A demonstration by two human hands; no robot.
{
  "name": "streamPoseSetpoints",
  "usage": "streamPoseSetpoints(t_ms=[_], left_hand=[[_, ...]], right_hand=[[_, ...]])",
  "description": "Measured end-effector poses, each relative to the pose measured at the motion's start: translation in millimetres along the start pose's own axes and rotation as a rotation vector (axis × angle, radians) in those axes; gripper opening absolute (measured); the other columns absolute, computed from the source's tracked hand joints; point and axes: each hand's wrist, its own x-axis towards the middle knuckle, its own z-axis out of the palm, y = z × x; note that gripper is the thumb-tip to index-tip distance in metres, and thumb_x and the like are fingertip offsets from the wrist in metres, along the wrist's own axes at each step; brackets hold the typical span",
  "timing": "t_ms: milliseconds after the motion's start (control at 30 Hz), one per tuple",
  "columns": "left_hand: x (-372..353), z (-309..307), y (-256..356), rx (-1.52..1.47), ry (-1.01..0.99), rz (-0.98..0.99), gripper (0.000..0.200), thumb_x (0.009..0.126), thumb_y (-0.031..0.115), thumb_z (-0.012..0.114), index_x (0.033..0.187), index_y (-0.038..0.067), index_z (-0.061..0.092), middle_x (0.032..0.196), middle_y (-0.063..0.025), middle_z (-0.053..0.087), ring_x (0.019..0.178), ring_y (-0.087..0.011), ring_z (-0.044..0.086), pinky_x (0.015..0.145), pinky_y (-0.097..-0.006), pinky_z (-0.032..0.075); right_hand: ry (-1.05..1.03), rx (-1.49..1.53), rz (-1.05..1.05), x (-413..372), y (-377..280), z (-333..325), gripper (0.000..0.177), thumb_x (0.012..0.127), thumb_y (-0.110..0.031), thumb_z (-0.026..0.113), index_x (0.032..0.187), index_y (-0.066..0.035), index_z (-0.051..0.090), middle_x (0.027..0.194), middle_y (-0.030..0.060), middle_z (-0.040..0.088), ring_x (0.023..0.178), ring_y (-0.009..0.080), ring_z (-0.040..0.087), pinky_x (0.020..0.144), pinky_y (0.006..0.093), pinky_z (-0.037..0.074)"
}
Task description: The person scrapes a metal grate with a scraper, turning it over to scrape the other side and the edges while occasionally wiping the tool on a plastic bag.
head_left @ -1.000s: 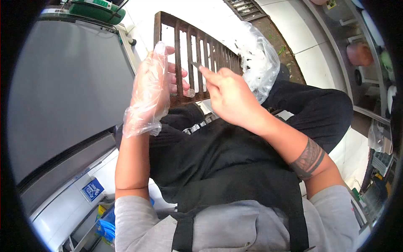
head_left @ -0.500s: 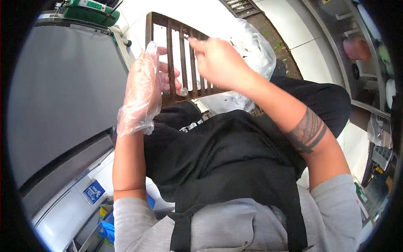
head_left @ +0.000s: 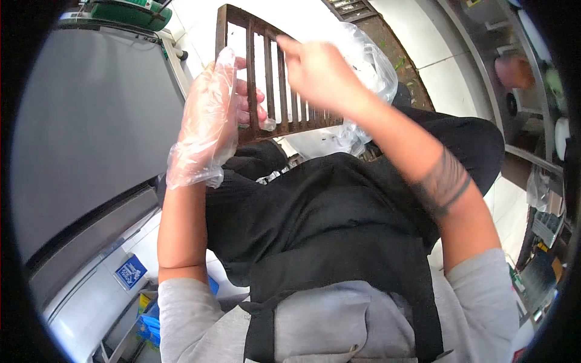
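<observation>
A brown, dirty metal grate (head_left: 253,78) with parallel bars is raised and tilted above my lap. My left hand (head_left: 212,109), in a clear plastic glove, grips its left side, with fingers passing behind the bars. Bare and partly blurred, my right hand (head_left: 321,75) is at the grate's upper bars, its index finger pointing at or touching one bar. The other right fingers are curled; whether they hold anything small is hidden. Behind the grate and my right hand lies a clear plastic bag (head_left: 369,60).
An open floor drain channel (head_left: 402,57) with dark debris runs behind the bag, and another grate (head_left: 351,9) lies at its far end. A large grey panel (head_left: 97,121) stands at left. Metal shelving (head_left: 484,66) is at right. My knees are spread beneath the grate.
The grate and my left hand have shifted slightly up and to the right. My right hand has moved slightly upward, its fingertip still by the upper bars.
</observation>
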Motion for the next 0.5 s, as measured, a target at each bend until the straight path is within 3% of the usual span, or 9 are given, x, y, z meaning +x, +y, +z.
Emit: streamPoseSetpoints(t_ms=[33, 133, 167, 267, 333, 400, 433, 500], left_hand=[[-0.3, 1.6, 2.6, 0.014, -0.005, 0.041, 0.072, 0.112, 0.060, 0.040, 0.140, -0.006, 0.052, 0.087, -0.0152, 0.068, 0.065, -0.0193, 0.069, 0.063, -0.0315, 0.059], [1.4, -3.3, 0.8, -0.057, -0.002, -0.023, 0.072, 0.112, 0.060, 0.041, 0.139, -0.006, 0.052, 0.087, -0.0150, 0.068, 0.067, -0.0190, 0.069, 0.064, -0.0316, 0.059], [-2.3, 1.4, 10.3, -0.092, 0.039, -0.059, 0.062, 0.113, 0.054, 0.043, 0.133, -0.004, 0.054, 0.084, -0.0105, 0.067, 0.064, -0.0174, 0.067, 0.060, -0.0286, 0.053], [0.2, 4.4, 8.6, -0.025, 0.018, -0.011, 0.062, 0.113, 0.053, 0.043, 0.133, -0.004, 0.053, 0.085, -0.0121, 0.067, 0.062, -0.0184, 0.067, 0.060, -0.0305, 0.055], [0.1, 5.9, 8.0, -0.063, 0.014, 0.006, 0.063, 0.113, 0.054, 0.043, 0.135, -0.004, 0.052, 0.085, -0.0129, 0.067, 0.063, -0.0187, 0.067, 0.061, -0.0315, 0.057], [5.5, -0.8, 2.0, -0.076, 0.008, -0.019, 0.064, 0.112, 0.055, 0.044, 0.136, -0.004, 0.053, 0.085, -0.0130, 0.068, 0.066, -0.0191, 0.069, 0.062, -0.0309, 0.057], [8.8, -3.9, 1.2, -0.062, 0.011, -0.017, 0.074, 0.110, 0.061, 0.044, 0.141, -0.006, 0.052, 0.088, -0.0166, 0.069, 0.072, -0.0232, 0.073, 0.067, -0.0346, 0.061], [15.9, -6.9, -1.0, -0.055, 0.041, -0.005, 0.073, 0.110, 0.060, 0.045, 0.141, -0.005, 0.054, 0.089, -0.0175, 0.070, 0.072, -0.0234, 0.073, 0.067, -0.0356, 0.061]], right_hand=[[0.089, 0.053, -0.062, 14.5, 7.2, 4.9, 0.044, 0.095, -0.010, 0.058, 0.136, -0.003, 0.070, 0.083, 0.0295, 0.069, 0.081, 0.0417, 0.072, 0.079, 0.0503, 0.058], [0.058, -0.083, -0.166, -29.4, 5.8, 20.7, 0.043, 0.096, -0.010, 0.055, 0.135, -0.002, 0.069, 0.083, 0.0305, 0.070, 0.077, 0.0388, 0.074, 0.076, 0.0480, 0.059], [0.106, -0.093, -0.176, -45.6, 2.3, 24.9, 0.041, 0.097, -0.011, 0.054, 0.133, -0.001, 0.070, 0.083, 0.0306, 0.070, 0.076, 0.0384, 0.075, 0.076, 0.0494, 0.059], [0.043, 0.036, -0.018, -2.6, 9.9, 10.8, 0.039, 0.097, -0.012, 0.054, 0.130, -0.001, 0.071, 0.086, 0.0309, 0.071, 0.080, 0.0406, 0.074, 0.082, 0.0507, 0.059], [0.170, -0.026, -0.146, 15.9, 11.9, 9.1, 0.038, 0.097, -0.011, 0.053, 0.129, -0.002, 0.072, 0.086, 0.0307, 0.071, 0.080, 0.0429, 0.073, 0.081, 0.0501, 0.059], [0.001, -0.020, -0.126, -11.0, 6.0, 5.9, 0.038, 0.097, -0.011, 0.054, 0.129, -0.002, 0.072, 0.085, 0.0304, 0.070, 0.079, 0.0440, 0.071, 0.079, 0.0493, 0.058], [-0.011, -0.002, -0.143, -32.6, 3.1, 8.1, 0.038, 0.098, -0.010, 0.056, 0.131, -0.004, 0.073, 0.083, 0.0279, 0.067, 0.078, 0.0437, 0.068, 0.077, 0.0491, 0.056], [-0.076, 0.035, -0.096, -75.3, -1.6, 14.5, 0.040, 0.096, -0.005, 0.060, 0.135, -0.006, 0.072, 0.085, 0.0216, 0.063, 0.078, 0.0384, 0.065, 0.076, 0.0458, 0.055]])
